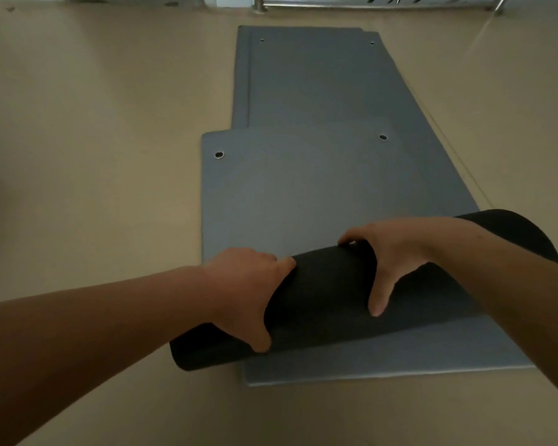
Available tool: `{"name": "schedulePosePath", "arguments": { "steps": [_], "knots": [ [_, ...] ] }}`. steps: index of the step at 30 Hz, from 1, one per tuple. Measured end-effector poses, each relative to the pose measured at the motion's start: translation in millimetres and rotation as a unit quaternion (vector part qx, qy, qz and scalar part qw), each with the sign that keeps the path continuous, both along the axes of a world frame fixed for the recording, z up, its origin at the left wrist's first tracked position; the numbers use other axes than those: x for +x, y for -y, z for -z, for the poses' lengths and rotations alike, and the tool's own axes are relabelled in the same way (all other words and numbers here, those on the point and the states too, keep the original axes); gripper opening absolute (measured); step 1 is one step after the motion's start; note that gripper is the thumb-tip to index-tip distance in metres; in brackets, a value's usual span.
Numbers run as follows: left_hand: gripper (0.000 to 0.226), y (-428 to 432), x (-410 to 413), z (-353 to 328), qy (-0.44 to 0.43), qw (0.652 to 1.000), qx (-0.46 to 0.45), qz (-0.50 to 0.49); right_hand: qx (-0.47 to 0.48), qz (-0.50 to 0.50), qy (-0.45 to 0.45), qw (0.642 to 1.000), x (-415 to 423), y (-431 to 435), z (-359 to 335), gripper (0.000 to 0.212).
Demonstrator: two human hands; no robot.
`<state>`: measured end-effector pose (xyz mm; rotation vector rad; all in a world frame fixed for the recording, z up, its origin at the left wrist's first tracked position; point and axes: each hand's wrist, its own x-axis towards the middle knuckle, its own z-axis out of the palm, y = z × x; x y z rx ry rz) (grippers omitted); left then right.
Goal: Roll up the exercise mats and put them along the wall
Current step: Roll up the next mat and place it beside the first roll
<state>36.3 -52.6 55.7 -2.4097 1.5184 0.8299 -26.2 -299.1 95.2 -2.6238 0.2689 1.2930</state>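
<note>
Several grey exercise mats lie stacked on the floor. The top mat is partly rolled into a dark roll lying across the near part of the stack, its flat remainder stretching away with two eyelets at its far end. My left hand grips the roll near its left end, fingers over the top and thumb on the near side. My right hand grips the roll's middle the same way. A lower mat reaches further away, and another lower mat's near edge shows under the roll.
Beige floor surrounds the mats on the left, right and near sides. At the far end stand a wall base and a metal railing. A thin line runs along the right of the mats.
</note>
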Motion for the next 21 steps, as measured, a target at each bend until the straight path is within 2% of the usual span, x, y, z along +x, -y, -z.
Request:
{"name": "schedulePosePath", "arguments": {
  "steps": [3,6,9,12,14,17,19,21],
  "knots": [
    [0.104,10.2,12.3,-8.0,-0.105,0.993,0.032,-0.043,0.013,0.003,0.009,1.000,-19.7,3.5,-5.1,0.133],
    [0.105,13.0,50.7,-8.8,-0.213,0.966,0.038,-0.140,-0.053,-0.069,0.052,0.995,-30.7,-5.1,-7.9,0.151],
    [0.107,11.8,69.9,-6.2,-0.229,0.957,0.018,-0.177,-0.114,-0.107,0.077,0.985,-26.4,-20.6,0.7,0.160],
    [0.110,6.6,71.1,-7.2,-0.167,0.967,-0.011,-0.192,-0.134,-0.107,0.100,0.980,-12.4,-21.7,6.9,0.157],
    [0.107,-3.0,69.5,-13.2,-0.085,0.976,-0.030,-0.199,-0.120,-0.089,0.108,0.983,-3.7,-16.0,7.1,0.155],
    [0.085,-24.9,55.7,-17.2,0.084,0.978,-0.106,-0.158,-0.075,-0.029,0.106,0.991,8.8,-6.3,6.0,0.150],
    [0.076,-39.0,34.9,-8.8,0.146,0.972,-0.151,-0.106,-0.035,0.030,0.117,0.992,17.0,-1.9,3.6,0.147],
    [0.100,-49.0,12.8,5.7,0.146,0.981,-0.098,-0.081,-0.023,0.051,0.155,0.986,24.0,-1.7,2.4,0.140]
  ]
}}
